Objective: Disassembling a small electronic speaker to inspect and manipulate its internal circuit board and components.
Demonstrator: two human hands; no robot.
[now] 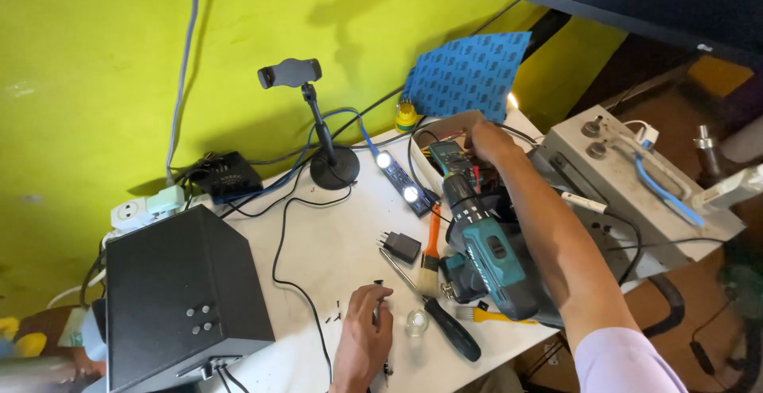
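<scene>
My left hand (364,331) pinches tiny black screws (338,313) on the white table (334,234): light, slippery, best nipped by fingertips. My right hand (489,140) reaches into the box (445,123); its grip is hidden.

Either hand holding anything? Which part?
Left hand rests on the white table, fingertips by small black screws; a grip cannot be told. Right hand reaches into the box by the multimeter; its hold is hidden.

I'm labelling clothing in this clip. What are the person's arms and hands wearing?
Both hands are bare: no gloves, rings or watch show. The right hand has a bare forearm, with a pale lilac short sleeve at the upper arm. The left hand shows only a bare wrist.
</scene>
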